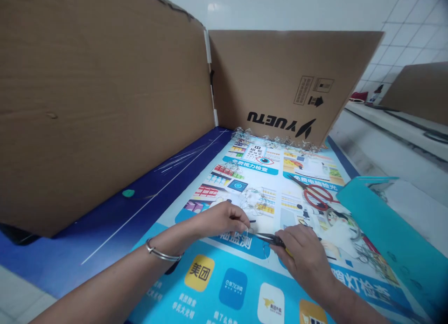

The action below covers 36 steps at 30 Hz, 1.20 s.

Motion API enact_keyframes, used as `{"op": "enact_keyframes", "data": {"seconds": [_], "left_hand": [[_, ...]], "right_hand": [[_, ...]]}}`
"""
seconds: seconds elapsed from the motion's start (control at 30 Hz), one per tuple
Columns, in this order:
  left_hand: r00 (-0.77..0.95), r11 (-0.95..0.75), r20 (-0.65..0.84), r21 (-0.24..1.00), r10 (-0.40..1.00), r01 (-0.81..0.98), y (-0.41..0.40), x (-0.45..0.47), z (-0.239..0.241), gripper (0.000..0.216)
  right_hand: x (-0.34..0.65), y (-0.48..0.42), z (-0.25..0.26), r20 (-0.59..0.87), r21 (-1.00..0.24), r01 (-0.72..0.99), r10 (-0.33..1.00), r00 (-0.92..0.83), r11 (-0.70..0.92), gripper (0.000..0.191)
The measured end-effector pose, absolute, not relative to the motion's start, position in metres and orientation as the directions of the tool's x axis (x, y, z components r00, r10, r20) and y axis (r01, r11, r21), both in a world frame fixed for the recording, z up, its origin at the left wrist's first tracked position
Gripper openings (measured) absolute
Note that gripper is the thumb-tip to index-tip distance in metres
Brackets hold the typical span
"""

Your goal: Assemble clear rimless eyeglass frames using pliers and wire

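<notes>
My left hand (224, 219) rests on a printed blue poster (224, 286) with its fingers pinched on a thin wire (249, 230). A silver bangle sits on that wrist. My right hand (303, 254) is closed round small dark pliers (271, 239), whose tips point left and meet the wire by my left fingertips. Both hands lie close together near the poster's middle.
Red-handled scissors (317, 196) lie on the poster beyond my right hand. A tangle of clear wire pieces (276, 140) lines the foot of a brown cardboard wall (280, 81). A larger cardboard sheet (87, 95) stands left. A teal tray (388, 226) sits right.
</notes>
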<state>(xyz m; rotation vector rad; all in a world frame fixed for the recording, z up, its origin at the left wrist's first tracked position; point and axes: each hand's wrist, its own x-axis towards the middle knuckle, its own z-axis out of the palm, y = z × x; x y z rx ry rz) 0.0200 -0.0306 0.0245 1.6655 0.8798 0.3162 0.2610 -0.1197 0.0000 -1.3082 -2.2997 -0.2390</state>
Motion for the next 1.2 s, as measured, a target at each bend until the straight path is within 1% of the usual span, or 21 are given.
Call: {"op": "enact_keyframes", "data": {"seconds": [0.1, 0.3, 0.4, 0.53, 0.67, 0.97, 1.2], "left_hand": [[0.673, 0.042, -0.238, 0.955, 0.700, 0.294, -0.035, 0.026, 0.023, 0.020], [0.692, 0.210, -0.263, 0.964, 0.673, 0.163, -0.044, 0.030, 0.026, 0.023], [0.682, 0.247, -0.268, 0.960, 0.681, 0.131, -0.046, 0.032, 0.025, 0.023], [0.684, 0.242, -0.271, 0.960, 0.677, 0.141, -0.048, 0.033, 0.025, 0.021], [0.695, 0.245, -0.281, 0.957, 0.662, 0.153, -0.049, 0.033, 0.025, 0.020], [0.708, 0.283, -0.301, 0.948, 0.639, 0.148, -0.051, 0.034, 0.024, 0.017], [0.703, 0.381, -0.304, 0.923, 0.643, 0.051, -0.054, 0.036, 0.018, 0.018]], "right_hand": [[0.260, -0.119, 0.003, 0.550, 0.003, 0.832, 0.694, -0.464, 0.555, 0.019], [0.261, -0.119, 0.007, 0.520, 0.119, 0.824, 0.672, -0.527, 0.554, 0.022], [0.262, -0.121, 0.007, 0.521, 0.180, 0.812, 0.647, -0.557, 0.555, 0.024], [0.263, -0.122, 0.007, 0.517, 0.240, 0.791, 0.615, -0.595, 0.563, 0.025], [0.263, -0.121, 0.007, 0.509, 0.267, 0.787, 0.612, -0.606, 0.557, 0.026], [0.263, -0.122, 0.011, 0.514, 0.280, 0.773, 0.591, -0.621, 0.569, 0.025], [0.264, -0.123, 0.012, 0.510, 0.317, 0.759, 0.572, -0.642, 0.569, 0.026]]}}
